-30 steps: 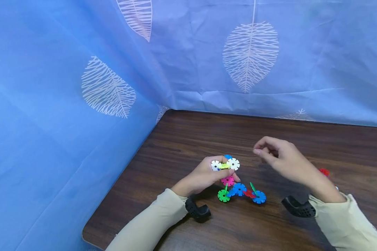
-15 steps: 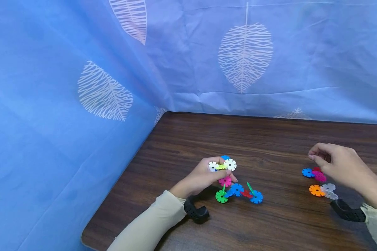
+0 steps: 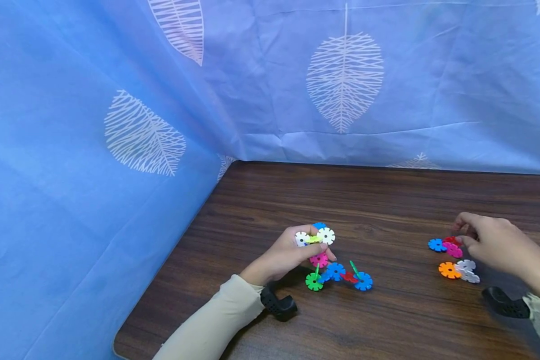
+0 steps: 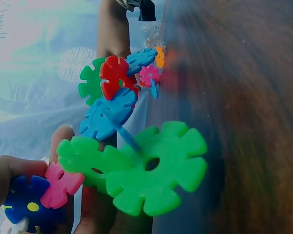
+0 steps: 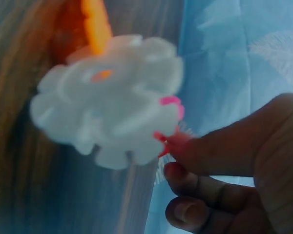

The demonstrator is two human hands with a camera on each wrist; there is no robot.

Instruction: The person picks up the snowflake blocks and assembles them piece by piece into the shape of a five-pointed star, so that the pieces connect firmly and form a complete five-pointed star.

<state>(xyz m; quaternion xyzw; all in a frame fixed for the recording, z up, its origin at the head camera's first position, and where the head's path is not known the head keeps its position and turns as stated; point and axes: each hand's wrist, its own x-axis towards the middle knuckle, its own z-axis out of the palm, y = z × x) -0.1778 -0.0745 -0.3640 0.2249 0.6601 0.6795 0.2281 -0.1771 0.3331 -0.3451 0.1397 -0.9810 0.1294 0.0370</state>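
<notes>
My left hand [image 3: 281,255] grips a linked figure of flower-shaped interlocking discs. White discs [image 3: 326,236], a yellow one and a blue one show at its top, and a pink disc [image 3: 318,259] lies below the thumb. Beneath them a chain of green [image 4: 156,168], blue [image 3: 335,271] and red discs reaches to the right. Over on the right, my right hand [image 3: 499,245] pinches the edge of a red disc [image 3: 452,240] between thumb and fingers. That red disc is grouped with a blue disc [image 3: 437,245] and a pink disc [image 3: 453,250].
In front of that group lie an orange disc [image 3: 449,270] and pale grey-white discs [image 3: 468,271], large and blurred in the right wrist view. Everything sits on a dark wood table [image 3: 387,200]. Blue leaf-print cloth [image 3: 274,75] hangs behind and along the left side.
My right hand has moved right, from near the held figure to the loose discs, and come down onto the red one. My left hand keeps its grip on the figure.
</notes>
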